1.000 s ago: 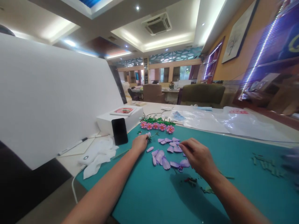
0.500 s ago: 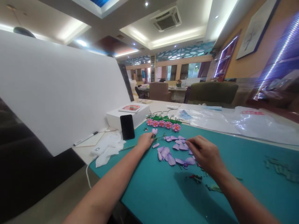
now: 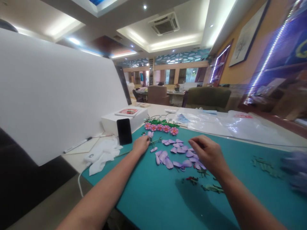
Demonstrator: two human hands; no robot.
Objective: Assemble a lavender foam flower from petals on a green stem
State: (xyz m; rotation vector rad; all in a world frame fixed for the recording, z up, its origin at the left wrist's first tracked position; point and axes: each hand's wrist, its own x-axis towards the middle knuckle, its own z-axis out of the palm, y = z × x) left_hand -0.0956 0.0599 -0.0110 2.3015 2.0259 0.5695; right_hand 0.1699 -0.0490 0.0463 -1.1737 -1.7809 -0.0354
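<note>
My left hand [image 3: 141,145] rests on the teal mat [image 3: 155,198], its fingers closed on a green stem with a lilac bud [image 3: 151,134] at its tip. Several loose purple petals [image 3: 172,152] lie scattered on the mat between my two hands. My right hand [image 3: 208,154] hovers over the right side of the petals with its fingers curled and pinched; what it holds is hidden. A row of pink flowers with green leaves [image 3: 160,127] lies beyond the petals.
A black phone [image 3: 124,131] leans against a white box [image 3: 121,120] at the left. White cloth [image 3: 102,155] and a pen [image 3: 78,144] lie beside a large white board [image 3: 52,92]. Clear plastic bags [image 3: 230,124] cover the far table. Green bits [image 3: 263,164] lie right.
My right hand has drifted slightly right over the petals. The left hand stays on the stem. The camera view has shifted a little.
</note>
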